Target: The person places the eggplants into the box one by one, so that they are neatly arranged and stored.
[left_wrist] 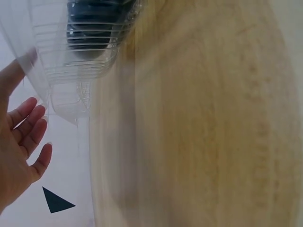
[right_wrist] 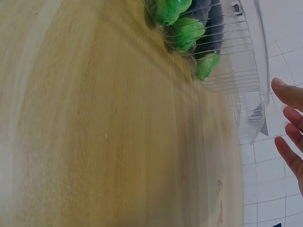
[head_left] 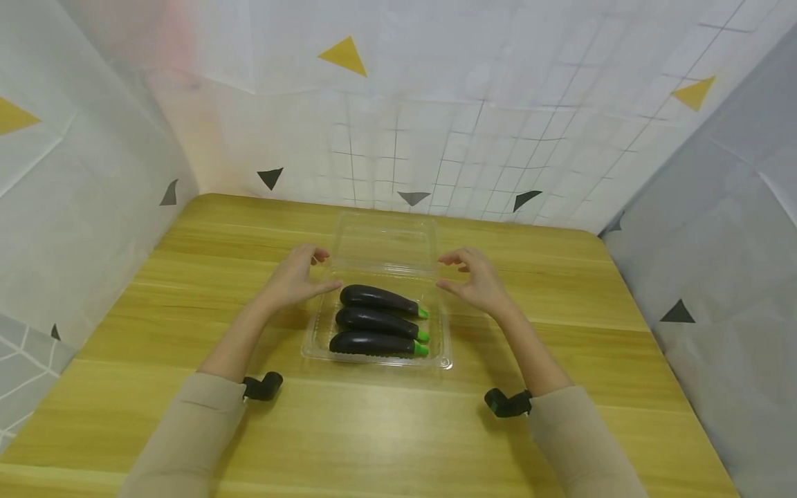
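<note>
Three dark eggplants (head_left: 376,319) with bright green stem ends lie side by side in a clear plastic clamshell box (head_left: 314,342). Its lid (head_left: 386,238) is folded back flat toward the wall. My left hand (head_left: 299,280) is at the box's left side near the hinge, fingers loosely bent and thumb by the rim; whether the thumb touches it I cannot tell. At the opposite side, my right hand (head_left: 476,282) hovers just off the rim with thumb and fingers spread apart. Through the ribbed wall in the right wrist view, the green stem ends (right_wrist: 188,34) show.
The box stands on a wooden table (head_left: 373,429) with rounded back corners. A pale patterned sheet (head_left: 436,104) with triangles and grid lines hangs behind it, and similar sheets flank both sides. A small black wrist camera (head_left: 263,387) sits on each forearm.
</note>
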`<state>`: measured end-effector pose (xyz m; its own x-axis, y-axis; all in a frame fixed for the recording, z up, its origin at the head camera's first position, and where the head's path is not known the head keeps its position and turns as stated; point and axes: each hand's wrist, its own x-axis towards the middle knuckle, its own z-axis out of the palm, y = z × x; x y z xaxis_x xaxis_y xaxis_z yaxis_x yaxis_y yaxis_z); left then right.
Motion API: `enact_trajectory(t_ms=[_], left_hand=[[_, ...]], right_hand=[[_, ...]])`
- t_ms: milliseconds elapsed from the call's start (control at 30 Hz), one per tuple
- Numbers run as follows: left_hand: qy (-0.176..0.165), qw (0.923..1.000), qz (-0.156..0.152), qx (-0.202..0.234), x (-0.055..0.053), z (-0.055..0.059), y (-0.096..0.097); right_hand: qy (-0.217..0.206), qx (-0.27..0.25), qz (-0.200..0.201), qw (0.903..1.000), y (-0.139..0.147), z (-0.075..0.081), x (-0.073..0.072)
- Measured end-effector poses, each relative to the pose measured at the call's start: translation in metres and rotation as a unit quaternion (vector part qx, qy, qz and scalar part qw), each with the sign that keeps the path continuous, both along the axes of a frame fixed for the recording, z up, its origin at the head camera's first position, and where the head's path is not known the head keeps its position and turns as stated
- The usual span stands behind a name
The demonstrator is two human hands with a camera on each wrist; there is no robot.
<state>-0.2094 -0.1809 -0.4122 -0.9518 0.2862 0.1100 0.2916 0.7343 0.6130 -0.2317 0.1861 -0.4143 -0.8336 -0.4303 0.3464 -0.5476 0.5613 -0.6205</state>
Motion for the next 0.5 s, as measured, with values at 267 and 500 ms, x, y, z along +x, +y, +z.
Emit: enact_trajectory(t_ms=[267, 500], left_hand=[[-0.021, 0.9985, 0.005, 0.051, -0.007, -0.0037, -0.0037], [-0.034, 0.9965, 0.016, 0.075, -0.0105, -0.0054, -0.0051]], right_hand=[[-0.01, 0.0, -0.008, 0.9999, -0.0012, -0.0021, -0.0029], [-0.019, -0.005, -0.018, 0.9997, -0.0003, -0.0044, -0.005]])
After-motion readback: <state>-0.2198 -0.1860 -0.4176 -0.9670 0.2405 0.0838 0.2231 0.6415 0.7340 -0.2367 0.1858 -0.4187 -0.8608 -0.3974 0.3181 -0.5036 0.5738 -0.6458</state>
